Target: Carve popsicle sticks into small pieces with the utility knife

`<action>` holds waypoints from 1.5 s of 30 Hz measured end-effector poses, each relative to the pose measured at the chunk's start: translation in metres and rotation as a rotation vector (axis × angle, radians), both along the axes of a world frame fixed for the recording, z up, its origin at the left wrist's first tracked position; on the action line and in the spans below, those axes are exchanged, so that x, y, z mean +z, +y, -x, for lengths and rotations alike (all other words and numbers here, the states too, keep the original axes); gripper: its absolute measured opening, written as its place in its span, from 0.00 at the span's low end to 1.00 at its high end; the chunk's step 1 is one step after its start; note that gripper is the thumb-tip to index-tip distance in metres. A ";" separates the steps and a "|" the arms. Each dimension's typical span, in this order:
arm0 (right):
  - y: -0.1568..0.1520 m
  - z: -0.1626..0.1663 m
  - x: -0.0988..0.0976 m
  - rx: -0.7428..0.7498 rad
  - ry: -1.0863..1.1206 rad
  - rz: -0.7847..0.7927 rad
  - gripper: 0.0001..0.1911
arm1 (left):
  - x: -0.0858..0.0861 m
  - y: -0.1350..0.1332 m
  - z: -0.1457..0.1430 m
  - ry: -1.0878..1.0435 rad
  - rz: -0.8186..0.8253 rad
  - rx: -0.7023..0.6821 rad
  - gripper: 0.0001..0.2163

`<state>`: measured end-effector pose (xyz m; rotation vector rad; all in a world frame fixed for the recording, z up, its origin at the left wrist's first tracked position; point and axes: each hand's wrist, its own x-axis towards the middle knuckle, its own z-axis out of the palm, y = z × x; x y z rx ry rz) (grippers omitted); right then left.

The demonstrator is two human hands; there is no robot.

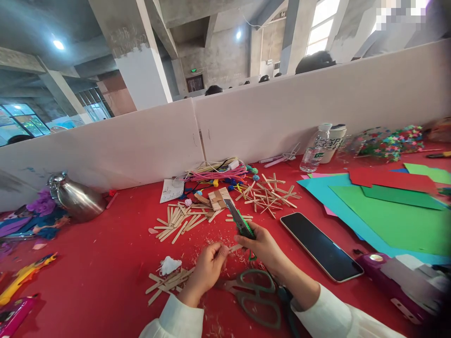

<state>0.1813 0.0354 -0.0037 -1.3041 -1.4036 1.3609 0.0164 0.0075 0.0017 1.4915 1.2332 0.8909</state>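
Note:
My left hand (208,265) is closed, pinching a short wooden craft stick (235,248) that points to the right. Wrapped round a green and black utility knife (242,222) is my right hand (263,245); its blade points up and away, just above the stick. Fine wood shavings lie on the red table under both hands. Below them rests a pair of scissors (256,293) with grey-green handles. Craft sticks lie loose in a pile (178,220) beyond my left hand, and a smaller pile (165,284) sits beside my left wrist with a crumpled white tissue (170,265).
A smartphone (321,245) and a purple tool (394,281) lie right of my right arm. Coloured paper sheets (387,211) spread behind them. A water bottle (315,148) stands by the white partition (246,126). At left are a metal jug (79,199) and purple crepe paper (40,202).

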 end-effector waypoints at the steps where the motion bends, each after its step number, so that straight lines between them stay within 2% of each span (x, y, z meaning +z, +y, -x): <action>1: 0.000 0.000 0.000 -0.008 -0.013 -0.003 0.16 | -0.001 0.000 0.001 -0.013 0.015 0.004 0.21; 6: -0.003 -0.002 0.003 -0.055 -0.085 -0.029 0.16 | 0.000 0.004 0.001 -0.096 0.087 0.062 0.21; 9: -0.002 -0.002 0.003 -0.050 -0.139 -0.061 0.16 | 0.001 0.005 0.002 -0.124 0.060 0.135 0.20; 14: -0.007 0.000 0.007 0.005 -0.244 -0.179 0.13 | 0.004 0.008 0.008 -0.068 -0.112 0.291 0.20; 20: -0.024 0.001 0.022 0.079 -0.378 -0.420 0.13 | 0.009 0.019 0.030 0.146 -0.336 0.408 0.20; 24: -0.029 0.002 0.017 0.131 -0.503 -0.513 0.14 | 0.007 0.025 0.042 0.286 -0.408 0.458 0.17; 29: -0.031 0.008 0.006 0.145 -0.636 -0.545 0.19 | 0.002 0.027 0.043 0.392 -0.431 0.448 0.15; 36: -0.036 0.013 0.006 0.141 -0.783 -0.526 0.19 | 0.000 0.024 0.038 0.447 -0.431 0.398 0.15; 45: -0.038 0.015 0.005 0.153 -0.816 -0.528 0.18 | -0.002 0.024 0.036 0.480 -0.454 0.392 0.15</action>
